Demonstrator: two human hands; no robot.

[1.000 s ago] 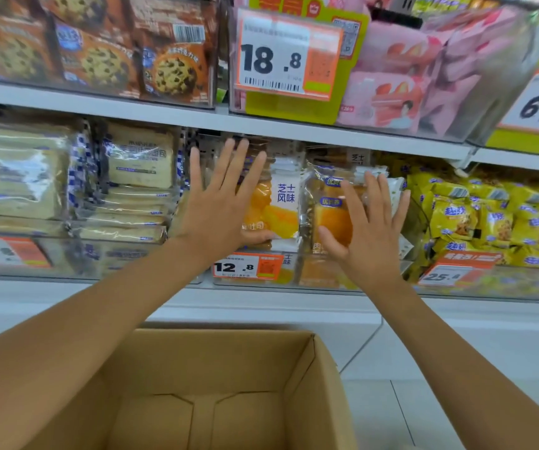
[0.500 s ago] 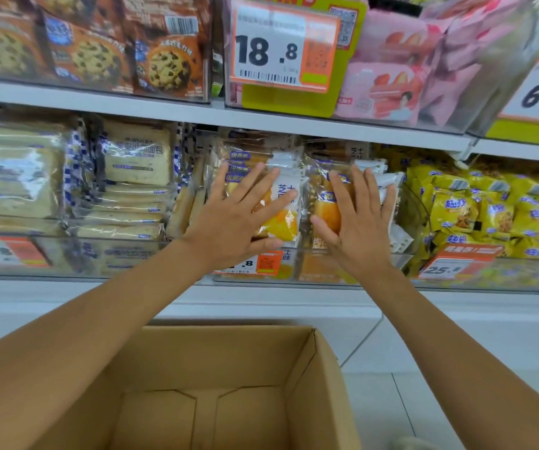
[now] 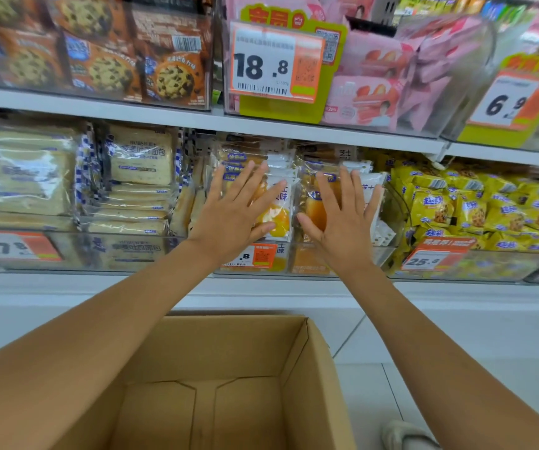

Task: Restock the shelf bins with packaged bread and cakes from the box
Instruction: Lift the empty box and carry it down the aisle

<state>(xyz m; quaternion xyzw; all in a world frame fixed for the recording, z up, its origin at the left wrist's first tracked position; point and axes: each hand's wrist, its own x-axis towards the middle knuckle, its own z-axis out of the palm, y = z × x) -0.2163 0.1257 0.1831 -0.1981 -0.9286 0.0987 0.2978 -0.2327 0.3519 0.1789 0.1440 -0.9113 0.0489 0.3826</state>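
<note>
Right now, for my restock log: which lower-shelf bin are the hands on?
The middle bin of orange-and-white packs: left hand and right hand press flat on its front packs. The pale toast bin and the yellow-pack bin beside it are untouched.

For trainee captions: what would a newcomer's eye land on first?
The left hand and right hand press flat against clear-wrapped orange cake packets in the centre shelf bin. Below, an open brown cardboard box shows its bare bottom; above hangs an orange-and-white 18.8 price tag.

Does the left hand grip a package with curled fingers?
No, the left hand lies flat, its fingers straight, against the orange cake packages in the bin.
</note>
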